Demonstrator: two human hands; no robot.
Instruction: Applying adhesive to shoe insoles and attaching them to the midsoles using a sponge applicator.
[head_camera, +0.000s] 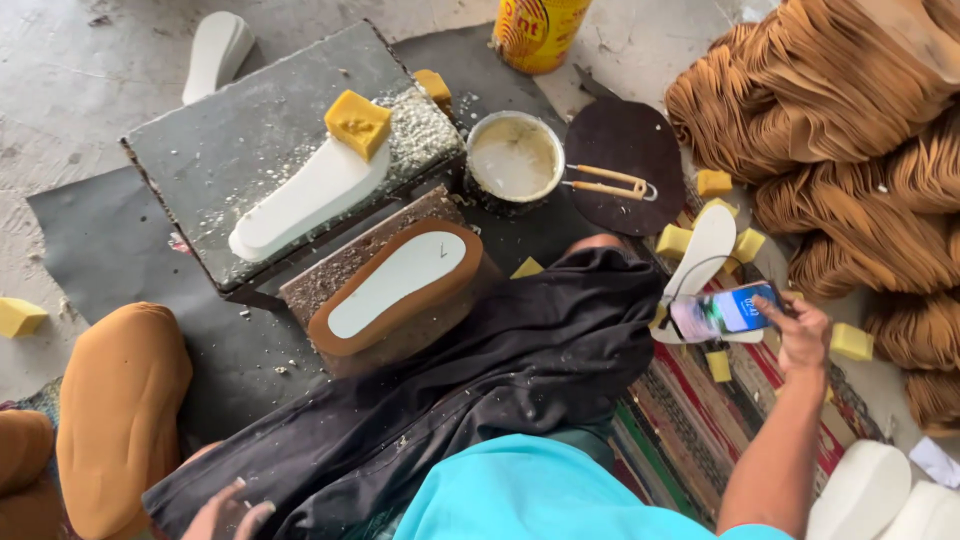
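My right hand is at the right, with a fingertip touching the lit screen of a smartphone that lies against a white shoe sole on the striped mat. My left hand rests at the bottom edge on a dark cloth over my leg, fingers slightly apart and holding nothing. In front of me a brown sole with a white insole lies on a block. Another white sole with a yellow sponge lies on a dark slab.
A pot of pale glue stands behind the cloth, with a tool on a dark oval piece. A yellow can is at the back. Stacks of brown soles fill the right side. Yellow sponge pieces are scattered around.
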